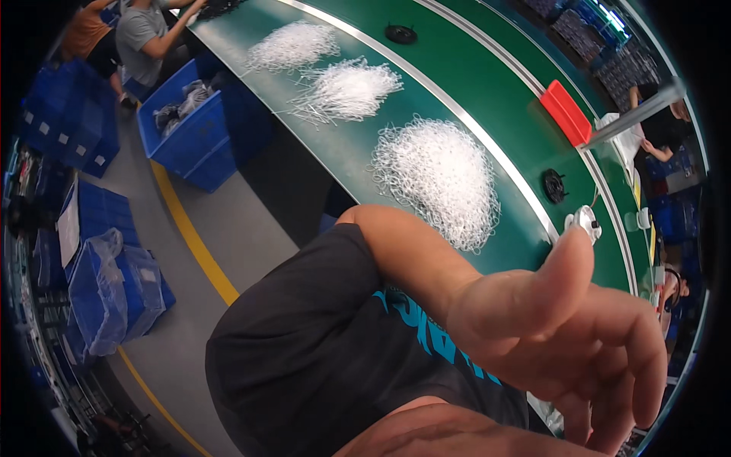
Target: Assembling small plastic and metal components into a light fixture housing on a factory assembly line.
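My left hand (560, 331) is raised close to the camera, its thumb up and its fingers apart and loosely bent. Nothing is in it. The arm comes from a dark short sleeve on the left. Bare skin along the lower edge appears to be part of my right hand (464, 438) or arm; its fingers are hidden. Beyond my left arm, a heap of white looped plastic strings (438, 183) lies on the green table. Past my left thumb, a small white part (585, 221) and a black round part (554, 185) lie on the green surface.
Two more white heaps (346, 87) (295, 46) lie farther along the table. Another black round part (400, 33) and a red tray (566, 113) are beyond. Blue bins (190, 141) stand left, some plastic-lined (114, 289). Other people (145, 34) work at the back left and right.
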A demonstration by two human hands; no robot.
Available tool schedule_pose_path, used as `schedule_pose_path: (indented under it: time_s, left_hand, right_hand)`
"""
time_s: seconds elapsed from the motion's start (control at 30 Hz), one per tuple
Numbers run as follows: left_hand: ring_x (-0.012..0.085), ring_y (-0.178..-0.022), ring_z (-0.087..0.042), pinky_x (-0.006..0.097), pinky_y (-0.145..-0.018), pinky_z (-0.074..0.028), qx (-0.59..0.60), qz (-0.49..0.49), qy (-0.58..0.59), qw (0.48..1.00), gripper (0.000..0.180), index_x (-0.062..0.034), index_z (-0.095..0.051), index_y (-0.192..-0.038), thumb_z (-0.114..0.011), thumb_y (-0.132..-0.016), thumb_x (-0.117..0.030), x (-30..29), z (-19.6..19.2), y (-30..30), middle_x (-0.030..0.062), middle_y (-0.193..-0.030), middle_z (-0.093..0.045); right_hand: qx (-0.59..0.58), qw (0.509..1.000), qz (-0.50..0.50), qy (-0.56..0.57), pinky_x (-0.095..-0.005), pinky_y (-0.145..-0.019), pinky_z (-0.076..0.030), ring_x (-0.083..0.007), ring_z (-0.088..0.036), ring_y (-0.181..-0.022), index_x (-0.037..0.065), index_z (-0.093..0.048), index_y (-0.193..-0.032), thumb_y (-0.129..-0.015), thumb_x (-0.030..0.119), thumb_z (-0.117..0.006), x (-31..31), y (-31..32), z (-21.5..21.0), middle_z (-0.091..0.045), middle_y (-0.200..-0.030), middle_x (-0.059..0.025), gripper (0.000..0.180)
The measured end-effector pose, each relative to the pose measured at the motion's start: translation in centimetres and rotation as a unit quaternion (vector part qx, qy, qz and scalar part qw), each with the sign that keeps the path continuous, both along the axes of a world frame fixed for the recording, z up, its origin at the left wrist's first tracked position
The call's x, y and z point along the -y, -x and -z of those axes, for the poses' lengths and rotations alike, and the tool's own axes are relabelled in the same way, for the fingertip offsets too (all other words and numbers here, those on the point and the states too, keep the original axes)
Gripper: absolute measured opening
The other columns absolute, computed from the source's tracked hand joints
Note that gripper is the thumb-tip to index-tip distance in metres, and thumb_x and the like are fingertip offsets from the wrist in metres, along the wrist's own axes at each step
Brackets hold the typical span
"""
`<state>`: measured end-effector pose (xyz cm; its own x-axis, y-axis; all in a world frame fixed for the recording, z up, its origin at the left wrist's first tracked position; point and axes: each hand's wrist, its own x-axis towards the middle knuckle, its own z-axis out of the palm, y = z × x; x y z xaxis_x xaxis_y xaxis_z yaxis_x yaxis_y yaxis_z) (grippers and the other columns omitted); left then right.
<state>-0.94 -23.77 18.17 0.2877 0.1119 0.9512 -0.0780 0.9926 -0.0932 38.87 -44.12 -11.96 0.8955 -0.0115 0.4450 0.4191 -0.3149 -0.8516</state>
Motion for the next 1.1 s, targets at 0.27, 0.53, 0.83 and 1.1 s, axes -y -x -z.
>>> schedule_pose_path:
  time_s: [0.27,0.53,0.83,1.1]
  left_hand:
    - [0.0255,-0.092,-0.066,0.037,-0.08,-0.055,-0.112,-0.046,-0.154,0.981,0.118,0.0114,-0.032,-0.133,-0.021,-0.074,-0.09,-3.6,0.8,3.8,0.0243,-0.109,-0.062]
    - [0.0295,-0.1,-0.066,0.041,-0.087,-0.055,-0.121,-0.094,-0.184,0.971,0.11,0.003,-0.035,-0.135,-0.017,-0.076,-0.088,-2.0,1.7,2.2,0.0238,-0.107,-0.062]
    - [0.0225,-0.089,-0.067,0.033,-0.08,-0.055,-0.19,-0.143,-0.301,0.923,0.087,0.0036,-0.037,-0.136,-0.047,-0.09,-0.07,-4.7,5.4,2.8,0.0212,-0.108,-0.063]
    - [0.0035,-0.064,-0.054,0.018,-0.057,-0.044,-0.559,-0.615,-0.396,0.392,0.004,-0.0031,-0.063,-0.093,-0.066,-0.092,-0.005,-21.2,19.0,5.6,-0.0004,-0.08,-0.064]
  right_hand:
    - [-0.002,0.998,-0.041,-0.036,-0.0242,-0.064,-0.043,-0.0093,-0.05,-0.071,0.002,-0.058,-0.097,-0.093,0.015,-0.066,-2.4,-0.1,2.4,-0.057,-0.084,-0.0011,0.016]
    - [-0.006,0.994,-0.067,-0.091,-0.0219,-0.063,-0.043,-0.0077,-0.05,-0.07,0.003,-0.058,-0.095,-0.094,0.014,-0.067,-3.6,-1.6,5.8,-0.057,-0.082,0.0002,0.015]
    - [-0.022,0.988,-0.08,-0.13,-0.0237,-0.073,-0.047,-0.0105,-0.057,-0.082,0.002,-0.06,-0.103,-0.092,0.01,-0.068,-5.2,5.2,1.7,-0.062,-0.094,-0.0033,0.015]
    - [-0.086,0.983,-0.056,-0.149,-0.0217,-0.072,-0.047,-0.0085,-0.056,-0.077,0.0,-0.06,-0.101,-0.093,0.011,-0.068,-5.3,9.5,-0.2,-0.062,-0.089,-0.0011,0.016]
